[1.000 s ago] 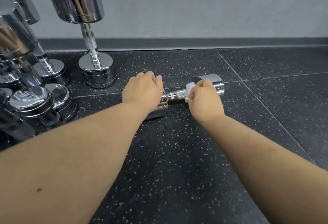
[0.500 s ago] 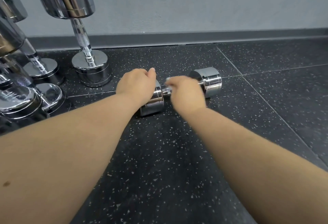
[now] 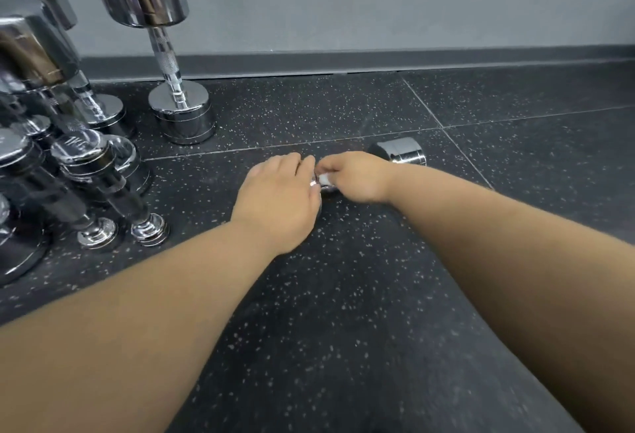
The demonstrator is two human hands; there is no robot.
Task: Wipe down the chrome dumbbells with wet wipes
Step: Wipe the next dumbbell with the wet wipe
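A small chrome dumbbell (image 3: 400,152) lies on its side on the black speckled floor. Only its right head shows plainly. My left hand (image 3: 278,197) covers the left head and grips it from above. My right hand (image 3: 357,175) is curled round the handle and holds a white wet wipe (image 3: 324,179) against it, close to my left hand. Just a small corner of the wipe peeks out between the two hands.
A tall chrome dumbbell (image 3: 171,65) stands on end at the back left. Several more upright chrome dumbbells (image 3: 58,144) crowd the left edge. A grey wall and dark baseboard (image 3: 378,61) run behind. Floor tile seams cross to the right.
My right hand has slid the wipe leftward along the handle, from beside the right head to up against my left hand. The left hand stayed on the left head. The camera view shifted.
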